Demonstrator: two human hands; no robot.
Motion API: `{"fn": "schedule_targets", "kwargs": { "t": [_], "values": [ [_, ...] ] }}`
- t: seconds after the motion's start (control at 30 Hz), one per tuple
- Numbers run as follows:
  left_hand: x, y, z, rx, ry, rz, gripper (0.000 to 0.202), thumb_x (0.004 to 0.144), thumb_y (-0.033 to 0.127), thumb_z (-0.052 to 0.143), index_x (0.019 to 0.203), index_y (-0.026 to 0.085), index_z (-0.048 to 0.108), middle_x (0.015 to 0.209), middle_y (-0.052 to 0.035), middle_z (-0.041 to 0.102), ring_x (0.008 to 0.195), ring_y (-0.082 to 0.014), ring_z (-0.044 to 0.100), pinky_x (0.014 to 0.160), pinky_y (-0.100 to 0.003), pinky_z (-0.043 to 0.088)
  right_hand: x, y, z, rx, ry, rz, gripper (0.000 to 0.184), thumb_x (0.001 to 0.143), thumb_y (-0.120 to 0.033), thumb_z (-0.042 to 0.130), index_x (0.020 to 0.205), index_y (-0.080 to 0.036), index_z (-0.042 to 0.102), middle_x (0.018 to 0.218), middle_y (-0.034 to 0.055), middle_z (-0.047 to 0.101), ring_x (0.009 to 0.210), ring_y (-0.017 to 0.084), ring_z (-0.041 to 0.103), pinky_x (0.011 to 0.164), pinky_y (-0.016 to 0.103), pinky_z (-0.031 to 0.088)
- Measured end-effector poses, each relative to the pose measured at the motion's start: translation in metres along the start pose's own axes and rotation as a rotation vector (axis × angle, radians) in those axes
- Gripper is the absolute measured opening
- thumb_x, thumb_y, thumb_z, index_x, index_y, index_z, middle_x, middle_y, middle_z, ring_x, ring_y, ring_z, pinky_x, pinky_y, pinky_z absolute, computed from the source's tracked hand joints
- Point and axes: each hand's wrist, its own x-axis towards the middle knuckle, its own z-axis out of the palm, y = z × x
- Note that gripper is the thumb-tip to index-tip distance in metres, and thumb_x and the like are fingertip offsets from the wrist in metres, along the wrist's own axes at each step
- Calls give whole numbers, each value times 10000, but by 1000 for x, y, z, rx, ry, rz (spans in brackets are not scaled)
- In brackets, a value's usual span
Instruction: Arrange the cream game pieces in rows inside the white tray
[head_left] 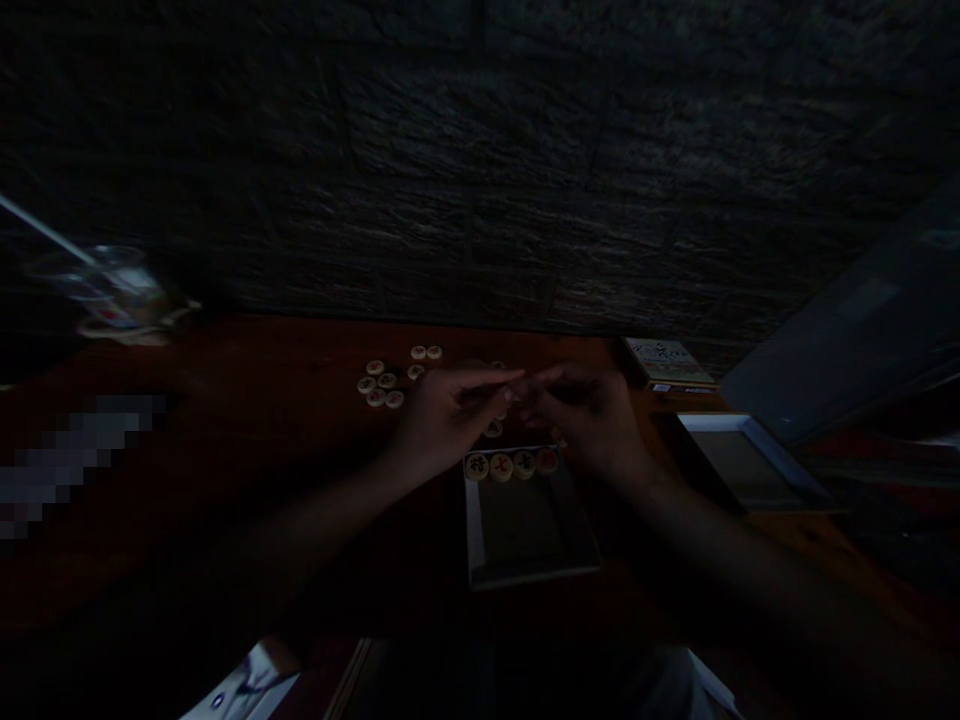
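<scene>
My left hand (450,415) and my right hand (596,415) meet at the fingertips, just beyond the far edge of an open box tray (469,545). Both are closed in a pinch; the dark picture hides what, if anything, sits between the fingers. Inside the tray, several round Chinese chess pieces (501,467) form a row along its far wall, marked in black or red. Another Chinese chess piece (492,429) lies on the table under my hands, with others partly covered by the fingers. Left of my left hand lies a loose group of Chinese chess pieces (386,381).
A flat printed box (670,362) lies at the back right, and an empty box lid (742,460) is nearer on that side. Clear plastic cups (124,290) with a straw stand at the far left. A stone wall (480,180) borders the reddish wooden table (247,400).
</scene>
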Motion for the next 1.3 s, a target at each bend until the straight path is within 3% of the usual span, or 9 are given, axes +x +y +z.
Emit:
{"fn": "schedule_targets", "kwargs": {
  "t": [0.1,0.37,0.6,0.9,1.1,1.3],
  "values": [
    [-2,-1,2,53,-30,7,220,926,302,734,1118,241,822,1034,-75,821,949,-214,760,867,-347,584,-1,2,1,-7,24,23,325,743,-482,897,774,-176,795,669,43,759,564,141,703,514,223,587],
    [1,-5,5,-208,-39,-87,349,832,257,833,1175,211,786,1108,-85,816,985,-219,780,933,-375,610,2,-4,3,88,4,42,340,711,-470,917,895,-195,839,733,42,791,591,144,717,558,249,613],
    [0,-5,1,-143,-6,-52,324,821,295,850,1133,219,815,1118,-87,815,1027,-249,776,972,-408,606,2,1,2,224,-31,114,327,669,-369,947,927,-197,843,806,48,812,662,153,743,663,292,650],
    [-2,-9,0,27,-24,33,295,884,312,793,1176,272,804,1187,-81,791,1060,-221,751,954,-362,588,4,-4,3,261,-54,127,272,645,-344,967,822,-188,832,706,24,782,608,117,726,590,209,629],
    [-3,-7,2,33,-32,39,250,928,253,732,1168,252,803,1150,-78,800,1031,-197,754,925,-333,586,2,2,2,166,-24,86,313,622,-401,975,798,-192,823,673,27,771,568,136,720,555,228,626],
    [-2,-6,3,80,13,122,226,915,247,722,1114,200,820,1039,-89,821,945,-206,770,831,-320,614,-1,6,3,56,-36,-8,354,745,-504,889,831,-166,824,701,47,773,592,137,713,562,219,605]
  ]
}}
